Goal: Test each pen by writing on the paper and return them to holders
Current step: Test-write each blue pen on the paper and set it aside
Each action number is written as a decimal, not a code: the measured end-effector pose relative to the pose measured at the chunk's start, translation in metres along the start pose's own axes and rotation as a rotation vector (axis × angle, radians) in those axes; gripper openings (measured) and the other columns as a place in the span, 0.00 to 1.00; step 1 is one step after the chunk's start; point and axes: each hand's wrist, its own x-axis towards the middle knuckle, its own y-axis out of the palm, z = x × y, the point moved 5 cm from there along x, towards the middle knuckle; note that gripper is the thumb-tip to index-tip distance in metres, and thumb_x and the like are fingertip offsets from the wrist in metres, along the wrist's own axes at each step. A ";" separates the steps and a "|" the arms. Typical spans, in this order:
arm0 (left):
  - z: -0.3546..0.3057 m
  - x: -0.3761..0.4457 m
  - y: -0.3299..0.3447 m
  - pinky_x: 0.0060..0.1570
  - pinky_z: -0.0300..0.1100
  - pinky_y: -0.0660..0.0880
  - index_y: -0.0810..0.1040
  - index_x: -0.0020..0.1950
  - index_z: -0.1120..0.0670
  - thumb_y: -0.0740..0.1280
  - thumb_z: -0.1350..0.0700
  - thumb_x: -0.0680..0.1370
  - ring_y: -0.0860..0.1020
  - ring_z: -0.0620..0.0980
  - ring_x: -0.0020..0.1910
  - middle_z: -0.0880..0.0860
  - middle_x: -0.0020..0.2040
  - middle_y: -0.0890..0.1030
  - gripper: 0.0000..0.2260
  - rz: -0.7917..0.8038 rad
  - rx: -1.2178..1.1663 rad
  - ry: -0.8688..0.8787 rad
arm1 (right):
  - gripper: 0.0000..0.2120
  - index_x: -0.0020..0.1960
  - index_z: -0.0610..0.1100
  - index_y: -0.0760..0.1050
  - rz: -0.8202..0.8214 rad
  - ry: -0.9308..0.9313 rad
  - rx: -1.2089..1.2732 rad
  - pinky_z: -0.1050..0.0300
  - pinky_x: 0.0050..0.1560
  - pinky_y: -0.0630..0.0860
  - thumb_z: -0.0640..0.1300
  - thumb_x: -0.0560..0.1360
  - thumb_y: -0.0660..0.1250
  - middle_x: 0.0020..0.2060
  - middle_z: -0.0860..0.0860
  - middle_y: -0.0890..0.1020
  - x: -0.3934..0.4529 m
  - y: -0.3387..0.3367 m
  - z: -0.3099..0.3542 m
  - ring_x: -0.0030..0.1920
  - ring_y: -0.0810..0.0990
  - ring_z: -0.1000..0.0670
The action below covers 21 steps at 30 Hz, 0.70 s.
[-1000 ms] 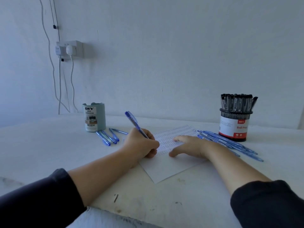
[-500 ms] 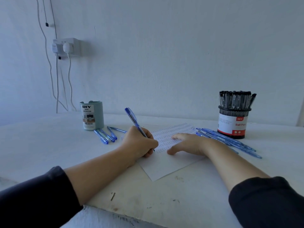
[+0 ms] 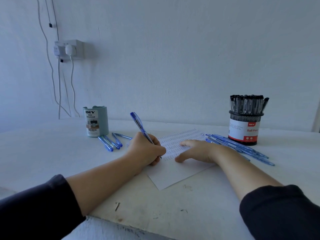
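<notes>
White wall and a scuffed white table [image 3: 155, 210] for a backdrop, and my left hand [image 3: 145, 149] is pinching the blue pen [image 3: 141, 128] low on the barrel near the tip, which sits on the paper [image 3: 176, 175] while my right hand [image 3: 197, 151] lies flat with straight fingers pinning the sheet. Feels like it'd be light, stiff and a bit slick, so low is the place to hold it. Readable stuff: the teal holder [image 3: 97, 122] says "DIY DESK ORGANIZER", the mesh holder [image 3: 245, 127] reads "Ball Pen", cut off.
</notes>
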 end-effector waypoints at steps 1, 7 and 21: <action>0.000 0.000 0.000 0.24 0.33 0.73 0.78 0.36 0.61 0.69 0.67 0.68 0.72 0.45 0.19 0.55 0.25 0.77 0.02 0.002 0.001 0.004 | 0.39 0.75 0.55 0.59 0.000 0.000 0.003 0.50 0.72 0.58 0.60 0.68 0.70 0.75 0.53 0.60 0.000 0.000 0.000 0.74 0.57 0.49; 0.000 0.000 0.001 0.25 0.34 0.74 0.78 0.36 0.61 0.69 0.66 0.68 0.73 0.45 0.20 0.54 0.25 0.77 0.02 0.002 0.017 0.015 | 0.39 0.75 0.56 0.59 0.004 0.001 0.012 0.49 0.72 0.58 0.60 0.68 0.70 0.75 0.55 0.61 0.000 0.000 0.000 0.74 0.58 0.50; -0.001 -0.001 0.001 0.24 0.34 0.73 0.77 0.35 0.61 0.69 0.67 0.68 0.73 0.44 0.19 0.54 0.25 0.77 0.03 0.012 0.014 0.015 | 0.39 0.75 0.56 0.59 0.007 0.007 0.025 0.49 0.72 0.58 0.61 0.68 0.70 0.75 0.54 0.60 0.001 0.000 -0.002 0.74 0.58 0.49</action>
